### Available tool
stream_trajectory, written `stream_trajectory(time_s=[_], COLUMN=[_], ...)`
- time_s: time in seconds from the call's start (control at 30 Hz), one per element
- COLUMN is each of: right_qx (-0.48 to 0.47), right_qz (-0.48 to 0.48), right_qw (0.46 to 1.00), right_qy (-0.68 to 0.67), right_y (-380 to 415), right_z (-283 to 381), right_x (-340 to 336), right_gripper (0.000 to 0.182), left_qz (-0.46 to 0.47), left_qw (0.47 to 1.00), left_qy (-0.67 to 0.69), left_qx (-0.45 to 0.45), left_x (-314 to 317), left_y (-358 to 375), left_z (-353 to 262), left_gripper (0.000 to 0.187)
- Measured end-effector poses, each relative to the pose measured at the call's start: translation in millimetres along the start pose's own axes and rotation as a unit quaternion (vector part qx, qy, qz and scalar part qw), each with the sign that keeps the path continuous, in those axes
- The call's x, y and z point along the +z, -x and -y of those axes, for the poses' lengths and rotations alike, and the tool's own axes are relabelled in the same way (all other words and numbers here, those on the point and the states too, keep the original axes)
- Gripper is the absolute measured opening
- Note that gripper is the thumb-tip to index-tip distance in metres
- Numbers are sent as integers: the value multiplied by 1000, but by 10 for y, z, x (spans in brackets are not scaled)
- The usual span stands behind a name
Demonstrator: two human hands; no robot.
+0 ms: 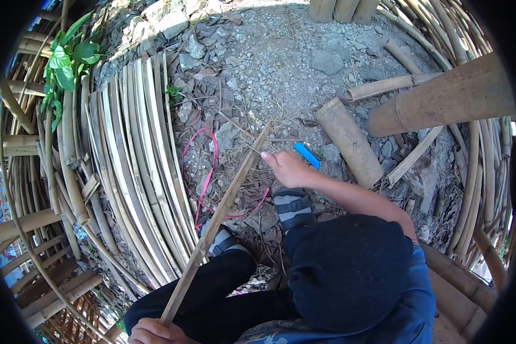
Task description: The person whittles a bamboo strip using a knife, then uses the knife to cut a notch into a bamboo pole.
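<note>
Left hand (155,332) clutched the bamboo strip (215,222) slanting forward from it, probably to steady it; right hand (289,170) sat by the far end, but I couldn't tell its grip remotely.

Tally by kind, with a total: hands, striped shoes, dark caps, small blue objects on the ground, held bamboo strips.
Hands: 2 (left hand, right hand)
Striped shoes: 2
Dark cap: 1
Small blue object: 1
Held bamboo strip: 1
Total: 7
</note>
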State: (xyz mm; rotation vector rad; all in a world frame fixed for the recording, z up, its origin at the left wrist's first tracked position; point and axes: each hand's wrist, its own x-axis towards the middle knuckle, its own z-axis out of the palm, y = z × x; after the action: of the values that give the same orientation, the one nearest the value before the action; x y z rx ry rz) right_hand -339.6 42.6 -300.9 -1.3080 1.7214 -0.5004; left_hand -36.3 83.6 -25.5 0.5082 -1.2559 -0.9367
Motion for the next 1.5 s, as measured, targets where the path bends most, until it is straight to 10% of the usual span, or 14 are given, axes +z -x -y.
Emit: stream_trajectory(time_s=[0.23,0.43,0.63,1.5], right_qx=[-71,63,-65,22], right_qz=[10,-23,-34,5], right_qw=[997,996,996,999], right_qy=[-11,63,-49,29], right_y=[502,-138,335,6], right_z=[702,-231,464,160], right_x=[-6,-112,60,-239], right_gripper=[61,61,51,64], left_qz=[52,36,5,59], left_qw=[998,998,999,997], left_qy=[-18,50,-19,56], left_qx=[-23,4,-34,-8], left_x=[-161,12,11,-38], left_y=[19,13,14,-17], left_z=[-10,48,-28,32], left_gripper=[42,45,47,44])
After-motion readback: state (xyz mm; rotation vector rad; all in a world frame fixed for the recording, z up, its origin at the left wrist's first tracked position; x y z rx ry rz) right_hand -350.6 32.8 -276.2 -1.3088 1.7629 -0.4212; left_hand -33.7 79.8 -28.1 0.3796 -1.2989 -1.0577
